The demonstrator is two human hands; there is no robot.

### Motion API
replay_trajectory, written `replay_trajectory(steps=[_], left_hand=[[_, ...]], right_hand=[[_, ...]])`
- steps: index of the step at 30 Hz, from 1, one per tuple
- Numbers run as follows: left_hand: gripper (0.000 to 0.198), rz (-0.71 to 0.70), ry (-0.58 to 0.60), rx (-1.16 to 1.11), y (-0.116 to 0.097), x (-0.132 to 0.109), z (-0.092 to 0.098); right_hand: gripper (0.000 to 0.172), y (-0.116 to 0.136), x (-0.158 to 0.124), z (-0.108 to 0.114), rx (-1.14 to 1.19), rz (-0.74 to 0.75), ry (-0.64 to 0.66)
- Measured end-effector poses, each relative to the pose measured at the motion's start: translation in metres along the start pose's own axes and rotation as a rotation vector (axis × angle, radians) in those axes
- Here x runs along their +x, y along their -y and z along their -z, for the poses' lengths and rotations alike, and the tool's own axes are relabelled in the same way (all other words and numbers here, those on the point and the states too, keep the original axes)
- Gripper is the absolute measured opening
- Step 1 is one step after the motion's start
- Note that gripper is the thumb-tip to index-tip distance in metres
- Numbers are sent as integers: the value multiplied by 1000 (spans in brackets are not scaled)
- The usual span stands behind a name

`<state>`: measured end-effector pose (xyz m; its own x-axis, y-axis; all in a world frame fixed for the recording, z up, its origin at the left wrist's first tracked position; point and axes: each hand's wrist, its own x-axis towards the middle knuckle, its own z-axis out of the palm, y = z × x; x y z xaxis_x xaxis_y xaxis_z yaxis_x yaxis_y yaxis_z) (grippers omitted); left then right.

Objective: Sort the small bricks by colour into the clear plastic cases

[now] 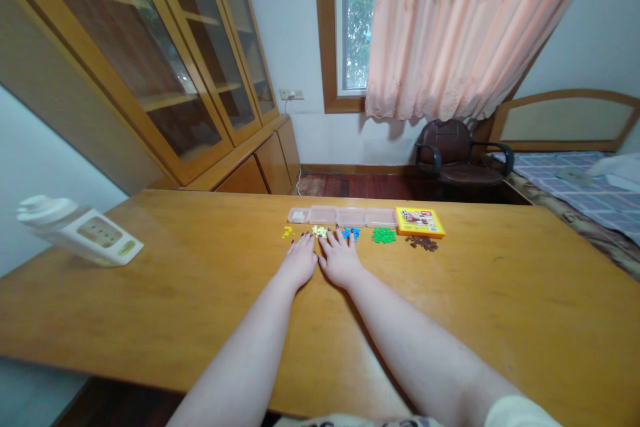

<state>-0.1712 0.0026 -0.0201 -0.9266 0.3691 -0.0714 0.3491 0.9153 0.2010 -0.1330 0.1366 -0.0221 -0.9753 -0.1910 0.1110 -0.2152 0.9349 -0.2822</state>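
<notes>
Both my hands lie flat, palms down, side by side on the wooden table [200,293]. My left hand [300,260] has its fingers stretched toward a small yellow pile of beads [287,232] and a pale yellow pile [320,231]. My right hand [341,257] reaches with straight fingers to a blue pile [351,233]. Neither hand holds anything. Further right lie a green pile [383,235] and a brown pile [423,243]. Behind the piles stands a row of clear plastic trays [343,215] and a yellow box [419,221].
A white device [80,230] sits at the table's left edge. Beyond the table are a dark office chair [457,153], a bed [575,187] at the right, glass-door cabinets [190,67] at the left, and a window with a pink curtain [465,27].
</notes>
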Motion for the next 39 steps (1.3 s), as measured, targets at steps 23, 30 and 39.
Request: replay_trajectory(steps=[23,30,39], left_hand=[[53,-17,-80,-93,2,8,-4],[54,-59,-55,-79,0,3,0],[49,-129,-12,-35,-12,-4,1]], right_hand=[[54,-2,2,-3,69,-66,-45],[36,-3,2,-2,101,-25,-69],[42,-4,4,-3,155,-33,-50]])
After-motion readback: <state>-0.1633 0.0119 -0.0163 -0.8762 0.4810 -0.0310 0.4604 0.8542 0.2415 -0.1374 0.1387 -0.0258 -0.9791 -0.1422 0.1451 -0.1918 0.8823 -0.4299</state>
